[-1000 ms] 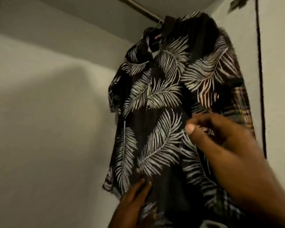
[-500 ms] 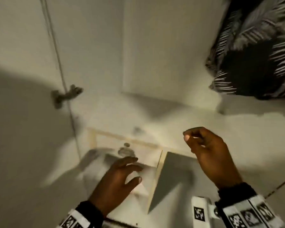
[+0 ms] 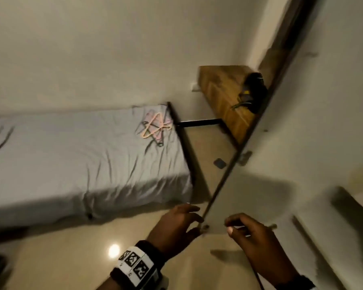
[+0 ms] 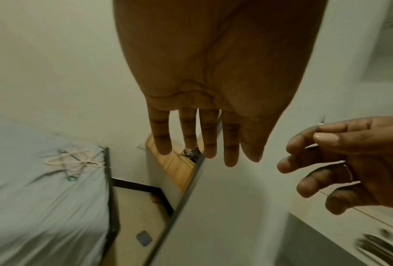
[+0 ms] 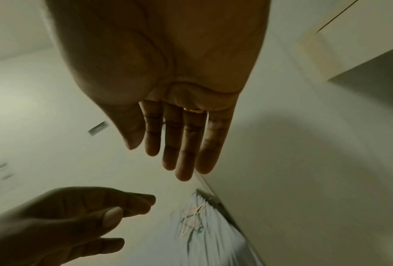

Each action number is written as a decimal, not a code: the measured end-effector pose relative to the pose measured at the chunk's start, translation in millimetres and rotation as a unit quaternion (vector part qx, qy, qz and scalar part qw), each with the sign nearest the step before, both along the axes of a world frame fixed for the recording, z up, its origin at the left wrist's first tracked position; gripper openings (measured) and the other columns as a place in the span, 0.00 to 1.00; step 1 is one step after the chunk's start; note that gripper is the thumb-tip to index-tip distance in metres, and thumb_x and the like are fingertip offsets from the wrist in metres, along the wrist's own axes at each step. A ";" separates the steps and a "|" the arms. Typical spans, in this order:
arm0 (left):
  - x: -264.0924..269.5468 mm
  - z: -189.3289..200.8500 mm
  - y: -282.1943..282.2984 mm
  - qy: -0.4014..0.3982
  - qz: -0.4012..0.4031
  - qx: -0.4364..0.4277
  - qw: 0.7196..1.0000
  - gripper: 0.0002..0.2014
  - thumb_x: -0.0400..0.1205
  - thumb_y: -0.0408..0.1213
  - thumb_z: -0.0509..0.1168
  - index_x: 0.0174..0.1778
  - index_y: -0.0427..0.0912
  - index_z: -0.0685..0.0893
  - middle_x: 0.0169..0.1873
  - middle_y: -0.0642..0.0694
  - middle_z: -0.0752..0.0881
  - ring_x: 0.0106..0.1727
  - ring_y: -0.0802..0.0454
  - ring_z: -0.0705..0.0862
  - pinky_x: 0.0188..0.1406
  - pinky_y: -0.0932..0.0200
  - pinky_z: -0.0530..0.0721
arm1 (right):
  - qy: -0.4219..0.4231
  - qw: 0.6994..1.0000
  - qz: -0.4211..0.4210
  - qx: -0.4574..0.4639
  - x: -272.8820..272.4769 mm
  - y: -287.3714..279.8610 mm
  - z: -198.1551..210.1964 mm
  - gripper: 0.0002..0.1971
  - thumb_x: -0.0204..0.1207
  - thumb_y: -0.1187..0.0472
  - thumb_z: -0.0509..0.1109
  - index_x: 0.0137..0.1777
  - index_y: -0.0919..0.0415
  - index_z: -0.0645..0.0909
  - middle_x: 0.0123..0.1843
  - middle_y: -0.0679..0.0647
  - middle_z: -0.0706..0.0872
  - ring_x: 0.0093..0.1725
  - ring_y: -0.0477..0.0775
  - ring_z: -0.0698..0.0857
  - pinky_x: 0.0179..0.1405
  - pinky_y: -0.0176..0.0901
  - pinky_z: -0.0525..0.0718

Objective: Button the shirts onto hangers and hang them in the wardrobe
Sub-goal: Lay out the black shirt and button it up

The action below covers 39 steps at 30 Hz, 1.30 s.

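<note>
Far across the bed [image 3: 71,155], at its far-right corner, lie the hangers [image 3: 154,127], well apart from both hands. Left hand [image 3: 176,225] is nearer; right hand [image 3: 254,233] too hangs loosely spread, both holding nothing. No shirt shows.

Bed sheet [image 3: 82,164]: plain pale grey-blue. Hangers [image 3: 153,127], lying on the sheet near its far corner: pale pink and peach, with dark ones beneath. Bed frame [image 3: 187,151], edging the sheet: black. Wooden shelf [image 3: 220,97], beyond the bed's end: orange-brown grain. Wristband [image 3: 137,266]: black, with white panels carrying black square markers. Walls and wardrobe door [image 3: 302,143]: off-white.
</note>
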<state>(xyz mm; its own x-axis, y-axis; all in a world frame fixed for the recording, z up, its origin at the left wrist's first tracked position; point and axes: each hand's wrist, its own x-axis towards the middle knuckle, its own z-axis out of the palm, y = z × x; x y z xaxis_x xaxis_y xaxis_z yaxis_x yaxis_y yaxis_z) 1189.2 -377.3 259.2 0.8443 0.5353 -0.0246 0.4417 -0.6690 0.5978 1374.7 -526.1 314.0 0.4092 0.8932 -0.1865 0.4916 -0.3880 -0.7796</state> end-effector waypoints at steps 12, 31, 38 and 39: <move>-265.7 -2.7 102.3 0.059 0.334 -0.002 0.941 0.17 0.87 0.51 0.66 0.69 0.50 0.86 0.75 0.51 0.80 0.77 0.52 0.75 0.71 0.61 0.71 | 0.003 0.958 0.271 0.098 -187.7 260.7 -10.1 0.07 0.81 0.62 0.74 0.56 0.53 0.86 0.50 0.42 0.91 0.48 0.39 0.88 0.47 0.35 0.85; -498.3 -43.4 206.0 0.094 0.667 -0.103 0.732 0.17 0.86 0.53 0.66 0.68 0.53 0.85 0.71 0.55 0.81 0.74 0.53 0.76 0.74 0.54 0.73 | 0.024 0.806 0.592 -0.006 -450.5 561.8 -72.8 0.07 0.82 0.53 0.71 0.56 0.39 0.84 0.52 0.39 0.90 0.50 0.41 0.89 0.48 0.43 0.87; -574.3 -53.5 197.5 0.064 0.767 -0.137 0.624 0.15 0.84 0.50 0.69 0.64 0.49 0.88 0.63 0.53 0.86 0.64 0.53 0.83 0.64 0.57 0.79 | 0.010 0.717 0.696 -0.037 -605.6 624.3 -98.2 0.06 0.82 0.56 0.73 0.53 0.42 0.86 0.47 0.40 0.91 0.49 0.41 0.89 0.47 0.42 0.88; -590.2 -59.4 197.6 0.058 0.780 -0.144 0.606 0.14 0.84 0.49 0.69 0.63 0.48 0.89 0.61 0.52 0.87 0.62 0.52 0.84 0.62 0.57 0.80 | 0.003 0.707 0.706 -0.037 -629.5 628.3 -101.9 0.05 0.81 0.57 0.73 0.53 0.44 0.86 0.47 0.41 0.91 0.49 0.41 0.89 0.48 0.43 0.88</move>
